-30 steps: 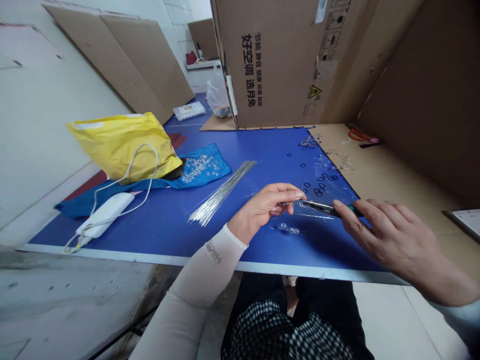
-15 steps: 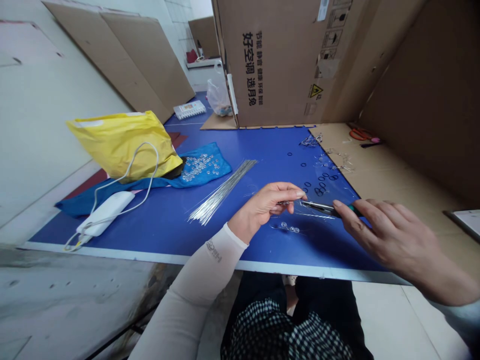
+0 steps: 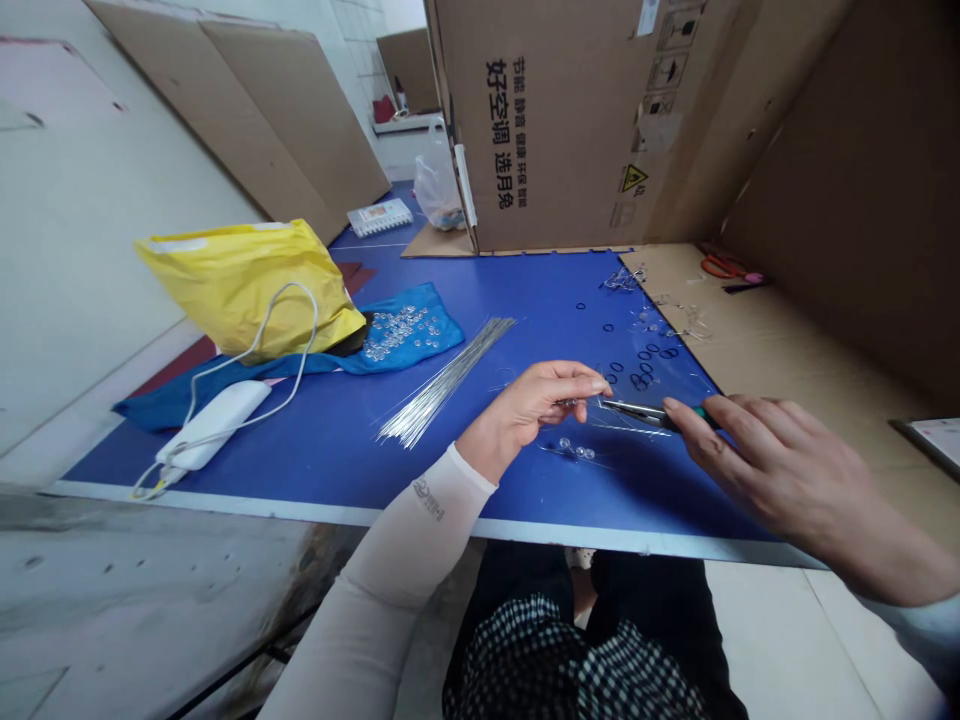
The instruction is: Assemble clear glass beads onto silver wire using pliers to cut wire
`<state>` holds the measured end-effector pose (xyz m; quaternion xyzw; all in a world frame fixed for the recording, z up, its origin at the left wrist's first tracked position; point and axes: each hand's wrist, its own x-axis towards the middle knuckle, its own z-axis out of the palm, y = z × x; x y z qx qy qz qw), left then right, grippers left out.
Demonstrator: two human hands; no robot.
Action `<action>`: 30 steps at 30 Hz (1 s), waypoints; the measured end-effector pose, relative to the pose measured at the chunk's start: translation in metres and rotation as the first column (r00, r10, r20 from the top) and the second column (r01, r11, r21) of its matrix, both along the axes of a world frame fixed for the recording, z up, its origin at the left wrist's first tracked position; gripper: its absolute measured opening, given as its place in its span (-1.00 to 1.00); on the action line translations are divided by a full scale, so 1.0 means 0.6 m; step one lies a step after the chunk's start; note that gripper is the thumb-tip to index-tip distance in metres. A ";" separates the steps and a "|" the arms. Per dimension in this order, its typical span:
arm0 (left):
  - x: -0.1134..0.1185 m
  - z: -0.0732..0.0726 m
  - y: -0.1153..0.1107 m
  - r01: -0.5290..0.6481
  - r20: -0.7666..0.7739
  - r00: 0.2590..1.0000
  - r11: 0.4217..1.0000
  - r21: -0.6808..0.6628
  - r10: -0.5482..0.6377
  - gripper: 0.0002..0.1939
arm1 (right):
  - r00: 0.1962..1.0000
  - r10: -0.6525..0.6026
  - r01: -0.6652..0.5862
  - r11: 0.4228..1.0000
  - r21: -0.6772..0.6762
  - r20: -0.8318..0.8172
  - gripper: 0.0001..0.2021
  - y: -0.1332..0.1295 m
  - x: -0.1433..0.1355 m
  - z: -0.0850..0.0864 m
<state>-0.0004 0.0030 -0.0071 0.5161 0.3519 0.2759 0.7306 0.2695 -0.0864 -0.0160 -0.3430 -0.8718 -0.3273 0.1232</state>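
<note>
My left hand point(image 3: 551, 400) pinches a small piece of thin wire between thumb and fingers; its exact shape is too fine to make out. My right hand point(image 3: 765, 460) is closed around the dark green handles of a pair of long-nose pliers point(image 3: 637, 411). The plier tips reach the wire at my left fingertips. Below my left hand, several clear beads point(image 3: 576, 450) lie on the blue table. Black rubber rings point(image 3: 643, 372) are scattered just beyond the pliers. A bundle of straight silver wires point(image 3: 450, 382) rests left of my left hand.
A blue cloth point(image 3: 442, 320) holds many clear beads, beside a yellow bag point(image 3: 255, 285). A white power strip point(image 3: 214, 425) with its cord lies at the left. Bent wire pieces point(image 3: 624, 279) and red-handled scissors point(image 3: 724, 265) lie at back right. A large cardboard box point(image 3: 570, 130) stands behind.
Both hands and the pliers stay almost in place, with only tiny shifts. The view has moved very slightly.
</note>
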 end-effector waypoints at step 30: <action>-0.009 0.016 -0.006 -0.002 -0.124 0.990 0.875 0.483 0.071 -0.89 | 0.945 -0.028 -0.194 0.757 -0.624 -0.327 -0.58 0.043 0.003 0.042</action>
